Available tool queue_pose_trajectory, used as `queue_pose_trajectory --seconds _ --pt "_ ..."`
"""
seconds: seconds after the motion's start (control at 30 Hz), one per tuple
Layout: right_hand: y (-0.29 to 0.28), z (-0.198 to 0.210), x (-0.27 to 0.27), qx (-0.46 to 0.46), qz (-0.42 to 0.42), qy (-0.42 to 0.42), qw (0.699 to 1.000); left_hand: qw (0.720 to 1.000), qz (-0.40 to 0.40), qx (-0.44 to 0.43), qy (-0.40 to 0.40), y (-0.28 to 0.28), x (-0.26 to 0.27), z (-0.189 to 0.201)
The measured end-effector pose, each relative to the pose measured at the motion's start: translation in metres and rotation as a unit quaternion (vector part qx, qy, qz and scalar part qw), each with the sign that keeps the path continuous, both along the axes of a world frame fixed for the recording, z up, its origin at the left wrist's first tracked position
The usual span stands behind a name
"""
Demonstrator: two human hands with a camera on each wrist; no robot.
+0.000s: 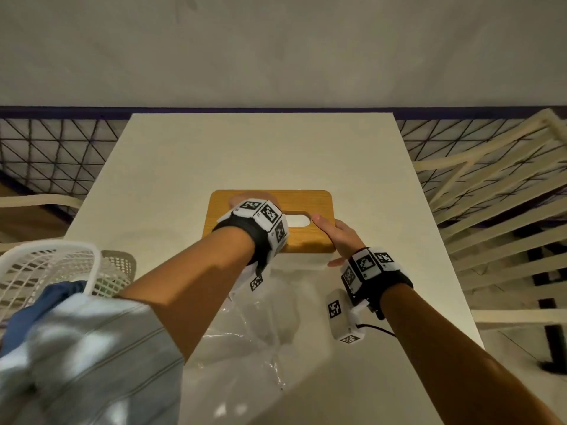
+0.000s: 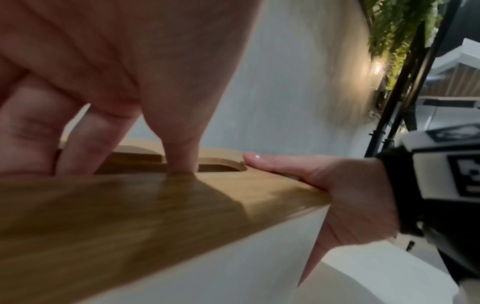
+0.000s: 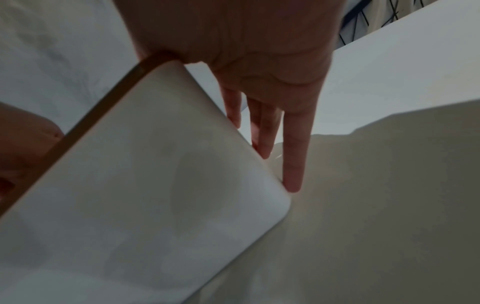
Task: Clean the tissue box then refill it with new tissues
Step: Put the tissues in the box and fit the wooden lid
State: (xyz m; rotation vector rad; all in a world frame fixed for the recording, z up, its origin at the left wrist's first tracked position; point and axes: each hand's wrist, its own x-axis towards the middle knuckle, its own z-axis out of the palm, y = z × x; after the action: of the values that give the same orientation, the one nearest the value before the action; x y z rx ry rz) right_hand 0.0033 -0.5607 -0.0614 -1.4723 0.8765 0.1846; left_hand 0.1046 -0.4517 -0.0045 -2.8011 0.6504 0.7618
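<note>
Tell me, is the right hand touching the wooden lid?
Touching. The left wrist view shows the right hand with its thumb lying flat on the wooden lid.

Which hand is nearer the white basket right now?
Left. The left hand rests on the wooden lid, closer to the basket; the right hand rests at the lid's opposite corner.

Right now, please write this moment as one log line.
stage: closing box | wooden lid: on white tissue box | left hand: presses lid top | right hand: holds right end, fingers straight | plastic wrapper: on table

Left hand (image 1: pixel 237 201) mostly hidden behind wrist band; slot (image 1: pixel 297 219) contents unclear.
</note>
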Motion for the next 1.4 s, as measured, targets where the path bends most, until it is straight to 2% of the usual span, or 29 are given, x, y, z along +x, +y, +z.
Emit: queue_pose_trajectory --seconds 0.1,0.33,0.83,1.03,1.1,1.23,1.33,1.4 --pt "-0.001 -0.002 0.000 -0.003 0.011 -0.008 1.000 1.000 -0.009 -0.006 0.015 0.003 -0.004 -0.001" --pt "-0.001 -0.005 -0.001 0.001 0.012 -0.019 1.000 0.990 0.116 -0.075 0.004 0.010 0.003 -0.010" --pt "0.000 -0.004 -0.003 0.001 -0.006 -0.026 1.000 0.985 0.117 -0.121 -0.029 0.018 0.000 -0.017" --pt "-0.002 -0.006 -0.002 -0.014 0.013 -0.018 1.000 0.975 0.125 -0.178 -0.048 0.030 0.000 -0.017" --pt "-0.002 -0.005 -0.001 -0.033 0.029 0.002 0.999 0.970 0.130 -0.197 -0.056 0.033 0.001 -0.011" --pt "-0.005 -0.004 0.000 -0.087 0.058 0.008 0.994 0.970 0.131 -0.203 -0.011 0.032 0.003 -0.002" --pt "-0.009 0.001 0.001 -0.176 0.091 -0.014 0.980 0.952 0.204 -0.230 0.002 0.040 0.013 0.005" --pt "-0.009 0.007 0.003 -0.250 0.119 -0.025 0.960 0.960 0.182 -0.215 0.010 0.042 0.013 0.006"
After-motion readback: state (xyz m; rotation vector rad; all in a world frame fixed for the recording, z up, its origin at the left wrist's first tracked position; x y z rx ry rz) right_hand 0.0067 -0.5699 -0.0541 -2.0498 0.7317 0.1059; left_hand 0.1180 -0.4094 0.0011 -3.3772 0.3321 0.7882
